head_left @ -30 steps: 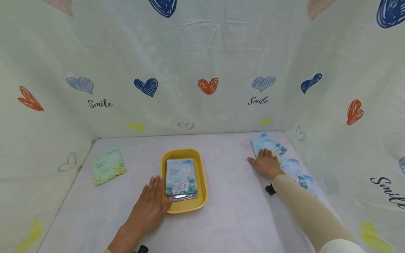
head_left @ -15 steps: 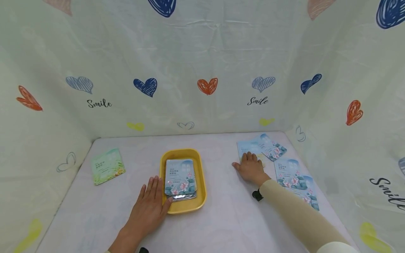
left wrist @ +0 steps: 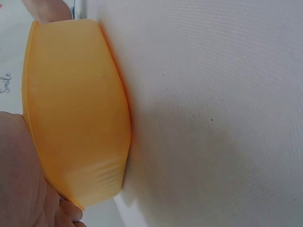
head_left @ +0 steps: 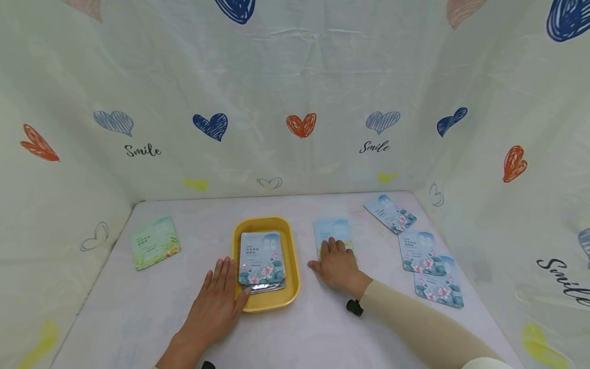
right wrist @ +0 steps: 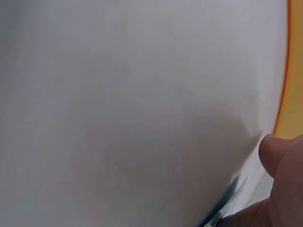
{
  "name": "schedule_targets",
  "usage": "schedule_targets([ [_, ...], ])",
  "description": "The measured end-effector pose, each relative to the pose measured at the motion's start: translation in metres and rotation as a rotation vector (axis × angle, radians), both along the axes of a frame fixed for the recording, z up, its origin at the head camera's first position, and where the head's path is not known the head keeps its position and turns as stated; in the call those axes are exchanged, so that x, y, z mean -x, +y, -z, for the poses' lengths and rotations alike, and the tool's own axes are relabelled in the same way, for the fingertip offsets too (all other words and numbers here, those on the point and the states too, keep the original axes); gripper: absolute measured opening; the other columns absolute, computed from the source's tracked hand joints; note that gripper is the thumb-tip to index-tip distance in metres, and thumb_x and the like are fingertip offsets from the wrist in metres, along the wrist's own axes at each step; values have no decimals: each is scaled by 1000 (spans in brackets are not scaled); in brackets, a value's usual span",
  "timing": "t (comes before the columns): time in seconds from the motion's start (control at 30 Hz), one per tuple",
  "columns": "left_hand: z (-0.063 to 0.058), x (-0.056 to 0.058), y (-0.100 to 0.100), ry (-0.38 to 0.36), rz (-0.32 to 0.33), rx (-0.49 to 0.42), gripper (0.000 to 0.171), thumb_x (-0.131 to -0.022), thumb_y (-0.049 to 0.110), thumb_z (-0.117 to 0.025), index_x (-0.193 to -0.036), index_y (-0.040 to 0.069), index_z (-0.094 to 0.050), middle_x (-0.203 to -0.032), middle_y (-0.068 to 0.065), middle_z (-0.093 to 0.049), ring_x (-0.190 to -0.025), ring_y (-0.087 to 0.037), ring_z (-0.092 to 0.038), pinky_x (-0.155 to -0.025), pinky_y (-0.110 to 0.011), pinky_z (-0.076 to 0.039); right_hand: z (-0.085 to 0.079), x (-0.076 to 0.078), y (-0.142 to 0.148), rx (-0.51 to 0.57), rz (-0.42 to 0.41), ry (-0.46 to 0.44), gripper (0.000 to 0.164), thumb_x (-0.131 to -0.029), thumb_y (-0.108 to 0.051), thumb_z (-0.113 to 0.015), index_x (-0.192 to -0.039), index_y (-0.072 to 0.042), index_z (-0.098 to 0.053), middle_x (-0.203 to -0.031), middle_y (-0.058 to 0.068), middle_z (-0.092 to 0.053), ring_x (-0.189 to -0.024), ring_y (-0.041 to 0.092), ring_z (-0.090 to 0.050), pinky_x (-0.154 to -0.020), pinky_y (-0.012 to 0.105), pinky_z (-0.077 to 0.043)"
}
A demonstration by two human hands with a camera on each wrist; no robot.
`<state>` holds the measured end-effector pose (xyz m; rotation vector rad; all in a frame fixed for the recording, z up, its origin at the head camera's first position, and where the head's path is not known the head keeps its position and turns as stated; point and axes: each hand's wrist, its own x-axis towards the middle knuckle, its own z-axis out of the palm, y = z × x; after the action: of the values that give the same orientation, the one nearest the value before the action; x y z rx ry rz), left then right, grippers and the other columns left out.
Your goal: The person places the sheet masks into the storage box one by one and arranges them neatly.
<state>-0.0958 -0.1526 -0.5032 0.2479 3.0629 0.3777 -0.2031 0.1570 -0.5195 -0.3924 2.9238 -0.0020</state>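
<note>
My left hand (head_left: 213, 301) rests with straight fingers along the left rim of a yellow tray (head_left: 294, 287). In the left wrist view, the thumb and palm touch the rim of the tray (left wrist: 78, 109). Inside it lies a small pile of flat sachets, topped by a blue floral sachet (head_left: 261, 256). To the tray's right, my right hand (head_left: 340, 267) presses its extended fingers on a light-blue sachet (head_left: 332, 228), covering the lower part. The right wrist view shows the thumb (right wrist: 279, 156) held out beside the edge of that sachet (right wrist: 232, 201).
A green sachet (head_left: 155, 243) lies at the table's left. At the right are a tilted blue sachet (head_left: 391, 212) and two overlapping ones, the upper sachet (head_left: 421, 251) partly covering the lower sachet (head_left: 440, 293). A heart-print cloth (head_left: 322, 77) hangs behind and at both sides.
My right hand has slid the light-blue sachet left across the table, from beside the tilted sachet at the back right to near the tray. The left hand has stayed on the tray.
</note>
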Motion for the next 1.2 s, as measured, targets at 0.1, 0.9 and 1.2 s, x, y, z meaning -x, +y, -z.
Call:
schedule_targets([
  [0.1, 1, 0, 0, 0, -4, -1, 87, -108, 49, -53, -165, -6, -17, -172, -28, -23, -161, -44, -17, -129, -63, -20, -3, -11, -7, -11, -30, 9, 84, -107, -62, -47, -158, 4, -42, -162, 26, -42, -147, 45, -43, -112, 63, -46],
  [0.9, 1, 1, 0, -24, -10, -24, 86, -110, 47, -50, -165, -7, -14, -172, -29, -21, -162, -44, -15, -128, -64, -20, -2, 84, 78, -124, -243, 103, 103, -88, -88, -53, -160, -15, -44, -154, 12, -49, -140, 37, -44, -115, 59, -39],
  [1.2, 2, 1, 0, -16, -5, -22, 86, -110, 47, -51, -165, -7, -15, -171, -29, -23, -161, -44, -16, -128, -64, -21, 3, 87, 78, -56, -266, 141, 99, -84, -86, -62, -144, -7, -56, -150, 13, -53, -136, 35, -46, -113, 56, -41],
])
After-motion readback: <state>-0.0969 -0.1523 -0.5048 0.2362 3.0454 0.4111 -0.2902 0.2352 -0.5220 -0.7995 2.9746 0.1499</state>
